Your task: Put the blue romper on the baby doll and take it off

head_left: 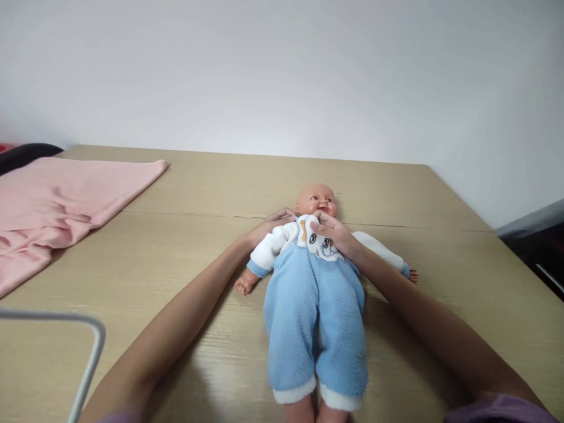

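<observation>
The baby doll lies lengthwise, head toward the upper middle of the frame. Our left hand and right hand are equally near its collar, fingers pinching the white fleece.

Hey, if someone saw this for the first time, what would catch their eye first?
A doll in a blue romper lies on its back on the table, head away from the camera. Both hands are at its neck: the left hand by the shoulder, the right hand pinching the romper's white collar under the chin. A pink cloth lies at the far left.
</observation>
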{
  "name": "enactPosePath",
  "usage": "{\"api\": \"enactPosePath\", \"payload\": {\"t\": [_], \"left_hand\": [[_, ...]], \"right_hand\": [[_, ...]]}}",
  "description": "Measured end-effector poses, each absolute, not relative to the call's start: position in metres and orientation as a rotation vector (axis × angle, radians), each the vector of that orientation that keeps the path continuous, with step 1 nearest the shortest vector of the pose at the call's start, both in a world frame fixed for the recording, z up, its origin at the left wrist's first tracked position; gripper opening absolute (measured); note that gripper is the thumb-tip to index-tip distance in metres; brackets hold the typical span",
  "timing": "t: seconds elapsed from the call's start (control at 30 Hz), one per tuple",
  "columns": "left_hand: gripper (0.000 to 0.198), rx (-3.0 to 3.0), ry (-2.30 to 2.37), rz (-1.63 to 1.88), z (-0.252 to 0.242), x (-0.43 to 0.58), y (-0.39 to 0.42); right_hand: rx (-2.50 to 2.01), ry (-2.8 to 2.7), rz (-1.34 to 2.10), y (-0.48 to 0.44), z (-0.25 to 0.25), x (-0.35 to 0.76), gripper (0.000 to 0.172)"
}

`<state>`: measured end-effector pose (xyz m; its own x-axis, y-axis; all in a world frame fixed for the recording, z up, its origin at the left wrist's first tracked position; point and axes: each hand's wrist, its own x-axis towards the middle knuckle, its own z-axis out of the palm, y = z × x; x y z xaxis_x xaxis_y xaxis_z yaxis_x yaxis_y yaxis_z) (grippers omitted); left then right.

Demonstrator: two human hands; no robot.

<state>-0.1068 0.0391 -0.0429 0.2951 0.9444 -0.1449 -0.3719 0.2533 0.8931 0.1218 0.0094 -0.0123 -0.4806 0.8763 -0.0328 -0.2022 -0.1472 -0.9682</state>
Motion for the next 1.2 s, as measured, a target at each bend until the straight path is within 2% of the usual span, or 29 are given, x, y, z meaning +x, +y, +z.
{"api": "enactPosePath", "payload": {"t": [0.13, 0.27, 0.43, 0.5, 0.83, 1.2], "left_hand": [[0.032, 1.155, 0.801, 0.873, -0.034, -0.118, 0.043], [0.034, 1.475, 0.926, 0.853, -0.022, -0.133, 0.037], [0.034, 1.609, 0.967, 0.708, -0.010, -0.151, 0.025], [0.031, 1.623, 0.949, 0.706, -0.009, -0.154, 0.023], [0.048, 1.528, 0.908, 0.681, -0.011, -0.154, 0.023], [0.054, 1.528, 0.851, 0.669, -0.011, -0.156, 0.019]], "right_hand": [[-0.830, -1.340, 1.721, 0.009, -0.012, 0.121, 0.058], [-0.934, -1.477, 1.618, 0.006, 0.001, 0.128, 0.053], [-1.267, -1.968, 0.907, -0.004, 0.023, 0.142, 0.030], [-1.326, -2.062, 0.792, -0.006, 0.025, 0.143, 0.026], [-1.449, -2.180, 0.837, 0.004, 0.025, 0.160, 0.032], [-1.459, -2.205, 0.974, 0.012, 0.022, 0.163, 0.040]]}}
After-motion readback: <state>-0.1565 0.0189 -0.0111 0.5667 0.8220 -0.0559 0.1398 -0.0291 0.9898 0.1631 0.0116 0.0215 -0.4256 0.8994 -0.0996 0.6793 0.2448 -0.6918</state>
